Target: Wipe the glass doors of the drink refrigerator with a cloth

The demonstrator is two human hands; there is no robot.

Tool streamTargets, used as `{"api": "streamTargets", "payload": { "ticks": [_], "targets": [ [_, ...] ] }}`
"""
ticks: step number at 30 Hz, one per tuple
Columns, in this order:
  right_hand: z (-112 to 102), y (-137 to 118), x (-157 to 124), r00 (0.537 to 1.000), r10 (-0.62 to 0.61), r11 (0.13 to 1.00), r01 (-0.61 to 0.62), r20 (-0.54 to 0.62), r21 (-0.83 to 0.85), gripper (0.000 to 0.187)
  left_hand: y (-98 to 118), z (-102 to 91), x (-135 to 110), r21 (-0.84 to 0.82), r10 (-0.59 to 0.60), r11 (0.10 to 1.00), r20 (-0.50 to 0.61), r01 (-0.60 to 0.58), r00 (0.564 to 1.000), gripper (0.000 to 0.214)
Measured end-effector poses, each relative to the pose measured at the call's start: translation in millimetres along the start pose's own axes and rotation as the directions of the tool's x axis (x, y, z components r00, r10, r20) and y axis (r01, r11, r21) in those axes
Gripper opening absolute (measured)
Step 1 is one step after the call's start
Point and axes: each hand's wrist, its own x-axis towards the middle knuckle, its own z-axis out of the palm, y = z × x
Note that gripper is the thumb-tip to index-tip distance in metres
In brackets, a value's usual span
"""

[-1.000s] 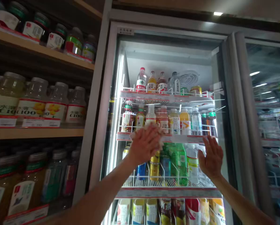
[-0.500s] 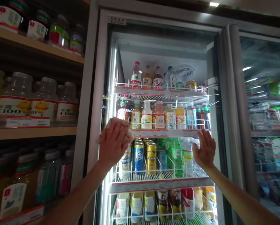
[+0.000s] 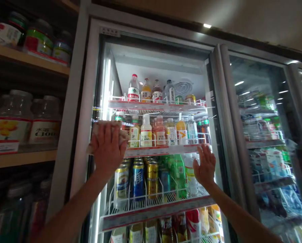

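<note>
My left hand (image 3: 107, 146) lies with outstretched fingers on a crumpled pale cloth (image 3: 122, 136), which it presses to the glass door near its left frame edge, at the height of the second shelf. To the right, my right hand (image 3: 205, 165) is open, fingers up and palm toward the glass, just below the second shelf's front strip (image 3: 171, 149). Whether that palm fully touches the glass is hard to see. Behind the glass door (image 3: 153, 60) stand lit rows of bottles, with a blue can (image 3: 138, 179) and a green bottle (image 3: 180, 175) between the hands.
Wooden shelving with bottles (image 3: 11, 114) stands at the left, beside the grey door frame (image 3: 81, 111). A vertical metal door edge (image 3: 229, 111) runs down the right, and another glass-fronted cooler (image 3: 262, 138) follows it.
The view has turned to the right and tilted. My left hand and the cloth have slid slightly up along the glass. My right hand stays at about the same spot on the door.
</note>
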Motion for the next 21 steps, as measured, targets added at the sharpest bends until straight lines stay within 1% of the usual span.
{"api": "streamTargets", "payload": {
  "ticks": [1, 2, 3, 4, 5, 6, 7, 8, 9, 10, 11, 12, 13, 14, 15, 16, 17, 18, 19, 20, 21],
  "targets": [
    [0, 0, 0, 1.000, 0.000, 1.000, 0.000, 0.002, -0.002, 0.057, 14, 3.9, -2, -0.034, 0.128, 0.991, 0.018, -0.127, 0.992, 0.056],
    [0, -1, 0, 1.000, 0.001, 1.000, -0.001, 0.006, -0.002, 0.057, 29, 8.1, -4, -0.075, 0.286, 0.956, 0.037, -0.283, 0.957, 0.055],
    [0, -1, 0, 1.000, 0.002, 1.000, -0.002, 0.009, -0.001, 0.058, 42, 12.1, -6, -0.116, 0.430, 0.899, 0.047, -0.423, 0.902, 0.055],
    [-1, -1, 1, 1.000, 0.003, 1.000, -0.003, 0.011, 0.002, 0.058, 52, 15.8, -5, -0.144, 0.529, 0.843, 0.044, -0.518, 0.848, 0.054],
    [-1, -1, 1, 1.000, 0.006, 1.000, -0.006, 0.013, 0.004, 0.058, 57, 18.8, -1, -0.158, 0.570, 0.815, 0.042, -0.557, 0.821, 0.053],
    [-1, -1, 1, 1.000, 0.010, 1.000, -0.010, 0.016, 0.006, 0.059, 57, 21.3, 7, -0.151, 0.545, 0.832, 0.036, -0.534, 0.838, 0.052],
    [-1, -1, 1, 1.000, 0.015, 1.000, -0.015, 0.023, 0.008, 0.060, 54, 23.2, 18, -0.128, 0.457, 0.883, 0.020, -0.451, 0.889, 0.052],
    [0, -2, 1, 0.999, 0.019, 1.000, -0.019, 0.031, 0.010, 0.061, 49, 24.7, 29, -0.101, 0.328, 0.940, -0.001, -0.327, 0.945, 0.052],
    [0, -3, 0, 0.999, 0.021, 1.000, -0.022, 0.037, 0.012, 0.061, 46, 26.2, 40, -0.078, 0.198, 0.977, -0.024, -0.199, 0.980, 0.054],
    [1, -4, 0, 0.999, 0.024, 1.000, -0.024, 0.041, 0.014, 0.061, 45, 27.7, 47, -0.063, 0.104, 0.992, -0.040, -0.107, 0.994, 0.055],
    [2, -6, 0, 0.999, 0.027, 0.999, -0.028, 0.042, 0.016, 0.061, 50, 29.3, 49, -0.061, 0.070, 0.995, -0.045, -0.073, 0.997, 0.057],
    [2, -7, 0, 0.999, 0.028, 0.999, -0.029, 0.043, 0.017, 0.061, 59, 31.3, 48, -0.072, 0.104, 0.992, -0.034, -0.106, 0.994, 0.057],
    [2, -7, -1, 0.998, 0.028, 0.999, -0.029, 0.048, 0.017, 0.061, 73, 33.8, 43, -0.097, 0.203, 0.974, -0.016, -0.203, 0.979, 0.056],
    [1, -5, -1, 0.998, 0.025, 1.000, -0.026, 0.056, 0.015, 0.062, 89, 36.6, 38, -0.133, 0.344, 0.931, -0.003, -0.341, 0.939, 0.055],
    [0, -1, 0, 0.997, 0.011, 1.000, -0.012, 0.070, 0.012, 0.062, 104, 39.9, 33, -0.174, 0.488, 0.859, -0.009, -0.482, 0.873, 0.053],
    [-3, 4, 0, 0.996, -0.021, 1.000, 0.020, 0.090, 0.011, 0.063, 118, 43.6, 31, -0.203, 0.589, 0.788, -0.029, -0.582, 0.808, 0.051],
    [-6, 12, 1, 0.991, -0.075, 0.997, 0.074, 0.114, 0.015, 0.063, 128, 47.5, 35, -0.216, 0.633, 0.748, -0.055, -0.628, 0.772, 0.049],
    [-9, 20, 2, 0.980, -0.147, 0.989, 0.145, 0.137, 0.025, 0.063, 134, 51.6, 43, -0.214, 0.625, 0.749, -0.084, -0.627, 0.776, 0.046],
    [-13, 30, 4, 0.963, -0.220, 0.976, 0.216, 0.156, 0.039, 0.062, 136, 55.7, 55, -0.205, 0.569, 0.790, -0.106, -0.578, 0.815, 0.046],
    [-16, 38, 4, 0.943, -0.286, 0.958, 0.281, 0.167, 0.057, 0.061, 136, 59.7, 69, -0.193, 0.467, 0.855, -0.117, -0.481, 0.876, 0.046],
    [-18, 46, 5, 0.927, -0.334, 0.942, 0.326, 0.170, 0.074, 0.060, 136, 63.6, 84, -0.182, 0.343, 0.915, -0.119, -0.360, 0.932, 0.049]
  ]
}}
